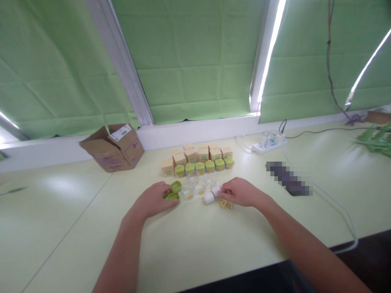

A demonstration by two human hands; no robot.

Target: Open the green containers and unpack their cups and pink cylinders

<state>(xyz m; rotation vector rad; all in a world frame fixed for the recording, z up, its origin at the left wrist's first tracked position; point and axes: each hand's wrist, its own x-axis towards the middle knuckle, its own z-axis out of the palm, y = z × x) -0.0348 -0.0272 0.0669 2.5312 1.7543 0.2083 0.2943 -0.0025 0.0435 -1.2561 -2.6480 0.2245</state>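
My left hand (155, 198) curls round a small group of green plastic lids (173, 197), thumb along the near side. My right hand (241, 191) has its fingers closed at a white roll, mostly hidden behind the fingertips. Beside them lie more short white rolls (208, 198). Just below its fingers are yellow cord loops (229, 206). Between my hands stand several clear plastic cups (188, 193). Behind these is a row of small clear containers with green lids (200, 168) and yellow loops on top.
Small tan cardboard boxes (203, 153) stand behind the row. An open brown carton (117, 148) is at the back left. A white power strip (269, 145) with cables and a dark blurred object (288, 179) lie to the right. Green fabric (377, 138) is at the far right.
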